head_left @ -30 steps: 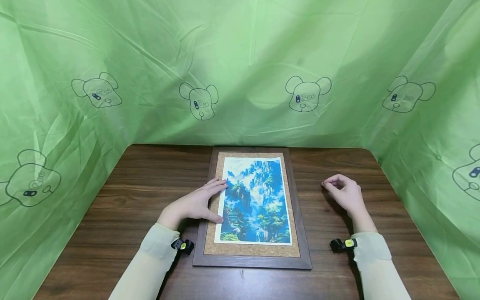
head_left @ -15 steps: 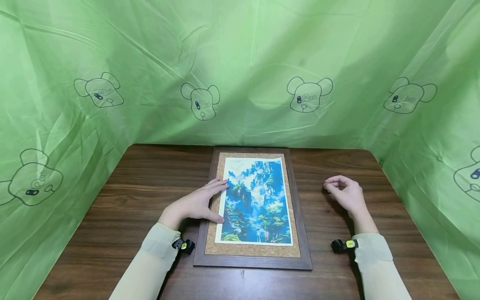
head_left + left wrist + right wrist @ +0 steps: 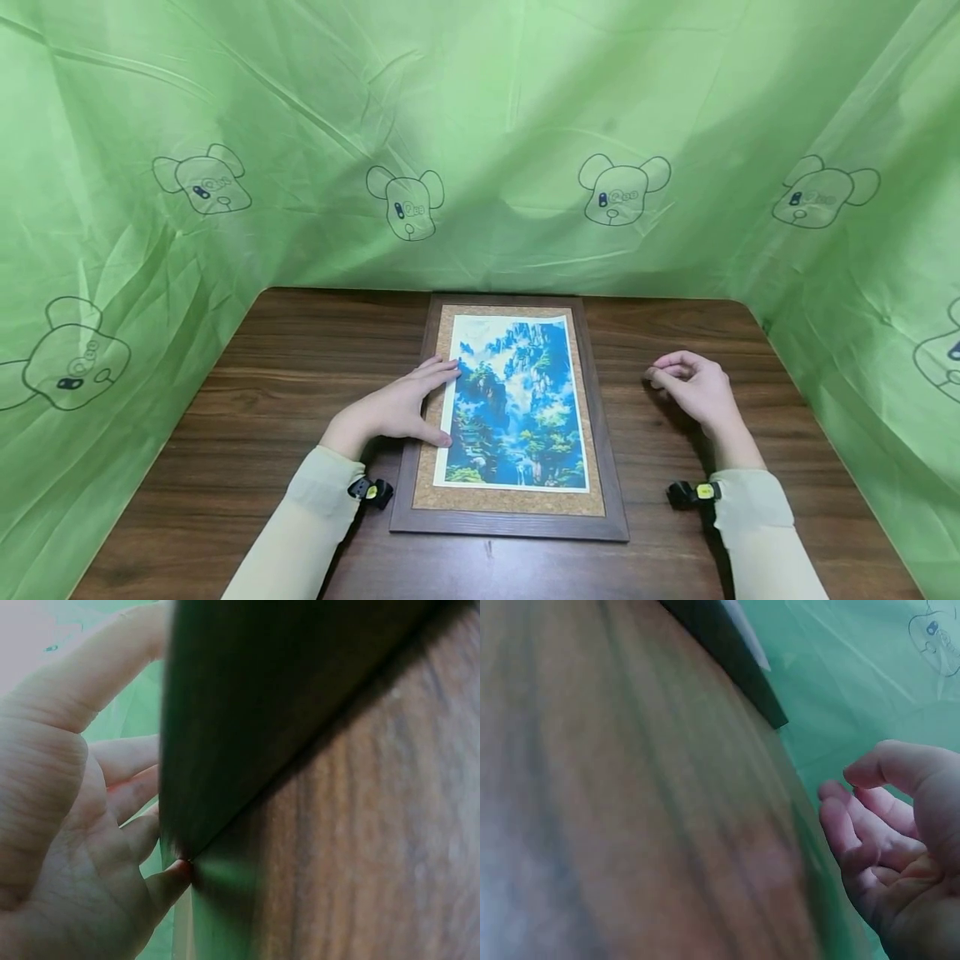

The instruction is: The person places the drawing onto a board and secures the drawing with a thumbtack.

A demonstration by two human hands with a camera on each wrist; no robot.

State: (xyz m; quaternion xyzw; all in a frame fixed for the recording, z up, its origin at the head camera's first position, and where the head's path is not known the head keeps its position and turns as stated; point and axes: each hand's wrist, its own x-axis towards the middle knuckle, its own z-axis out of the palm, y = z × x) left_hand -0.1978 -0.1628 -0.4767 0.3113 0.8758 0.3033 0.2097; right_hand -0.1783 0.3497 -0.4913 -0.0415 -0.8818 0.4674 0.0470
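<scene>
My left hand (image 3: 393, 408) lies spread at the left side of a framed cork board (image 3: 517, 502). Its fingertips and thumb tip touch the left border of a printed landscape picture (image 3: 517, 408), blue and green with cliffs and trees, which lies on the cork. In the left wrist view, my left hand (image 3: 82, 825) stands beside the dark side of the frame (image 3: 225, 712). My right hand (image 3: 697, 387) is low over the table, right of the board, with fingers loosely curled. The right wrist view has thumb and fingertips of my right hand (image 3: 900, 825) close together, nothing visible between them.
The board lies on a dark wood-grain table (image 3: 285, 350), its far end near the back edge. Green cloth (image 3: 487, 125) with printed bear heads hangs behind and at both sides. Black wrist cameras (image 3: 693, 493) sit at both cuffs.
The whole head view has shifted slightly to the right. Both hands, the board and the picture keep their places relative to one another; the right fingers have barely moved.
</scene>
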